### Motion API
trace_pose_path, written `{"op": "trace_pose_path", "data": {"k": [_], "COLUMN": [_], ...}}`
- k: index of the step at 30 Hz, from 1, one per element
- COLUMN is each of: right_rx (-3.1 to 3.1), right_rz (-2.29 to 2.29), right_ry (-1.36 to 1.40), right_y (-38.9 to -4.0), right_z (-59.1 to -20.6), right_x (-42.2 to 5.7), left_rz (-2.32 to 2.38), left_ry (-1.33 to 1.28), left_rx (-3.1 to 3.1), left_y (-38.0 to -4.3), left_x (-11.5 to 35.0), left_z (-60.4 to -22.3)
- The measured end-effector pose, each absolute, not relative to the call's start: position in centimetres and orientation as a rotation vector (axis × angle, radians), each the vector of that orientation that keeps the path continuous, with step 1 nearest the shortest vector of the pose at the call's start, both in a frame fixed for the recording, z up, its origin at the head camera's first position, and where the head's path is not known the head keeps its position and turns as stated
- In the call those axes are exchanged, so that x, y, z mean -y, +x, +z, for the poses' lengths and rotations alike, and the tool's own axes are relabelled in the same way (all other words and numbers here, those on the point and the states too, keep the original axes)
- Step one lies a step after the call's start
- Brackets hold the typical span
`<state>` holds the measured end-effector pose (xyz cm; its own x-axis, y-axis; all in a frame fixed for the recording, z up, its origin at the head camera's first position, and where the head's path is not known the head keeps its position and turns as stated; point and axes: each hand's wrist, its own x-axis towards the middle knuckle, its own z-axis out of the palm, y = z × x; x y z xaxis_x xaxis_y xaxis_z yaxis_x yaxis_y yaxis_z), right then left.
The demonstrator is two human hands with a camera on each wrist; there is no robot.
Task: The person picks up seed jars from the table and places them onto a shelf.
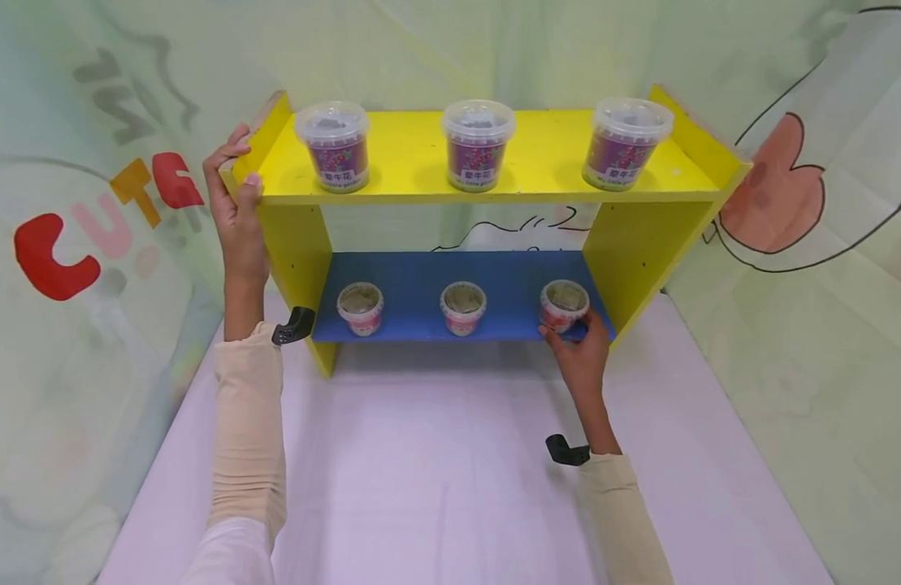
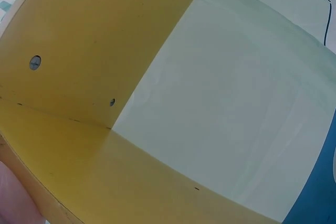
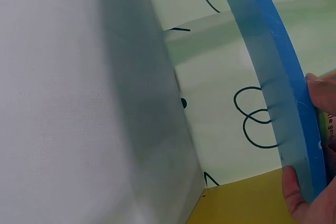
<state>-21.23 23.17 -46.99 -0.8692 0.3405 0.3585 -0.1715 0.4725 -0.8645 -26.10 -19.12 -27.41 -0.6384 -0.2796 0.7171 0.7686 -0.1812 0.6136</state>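
My left hand point(image 1: 238, 211) grips the upper left side panel of a yellow and blue wooden shelf point(image 1: 406, 158), thumb in front and fingers over its edge. Only a bit of that hand point(image 2: 18, 198) shows in the left wrist view. At the right end of the blue lower board point(image 1: 413, 272), my right hand point(image 1: 585, 357) holds a small pink and white tub point(image 1: 565, 302) between thumb and fingers. From the right wrist view, one fingertip point(image 3: 294, 187) lies under the board's front edge. Two like tubs point(image 1: 360, 307) point(image 1: 463, 307) stand left of it.
Three purple-labelled cups point(image 1: 338, 154) with clear lids stand along the yellow top board. The shelf stands on a white-covered table point(image 1: 421, 479). Behind and beside it hang printed curtains point(image 1: 77, 390).
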Motion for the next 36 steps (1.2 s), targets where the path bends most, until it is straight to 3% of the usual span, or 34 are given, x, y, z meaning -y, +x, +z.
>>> {"op": "trace_pose_path", "data": {"k": [36], "right_rx": [2.192], "right_rz": [1.393], "right_ry": [-0.197], "right_y": [-20.47], "right_z": [-47.84], "right_x": [-23.01], "left_rz": [-1.898], "left_ry": [-0.579], "left_rx": [1.402], "left_y": [-26.64], "left_x": [19.65], "left_z": [-27.92]}}
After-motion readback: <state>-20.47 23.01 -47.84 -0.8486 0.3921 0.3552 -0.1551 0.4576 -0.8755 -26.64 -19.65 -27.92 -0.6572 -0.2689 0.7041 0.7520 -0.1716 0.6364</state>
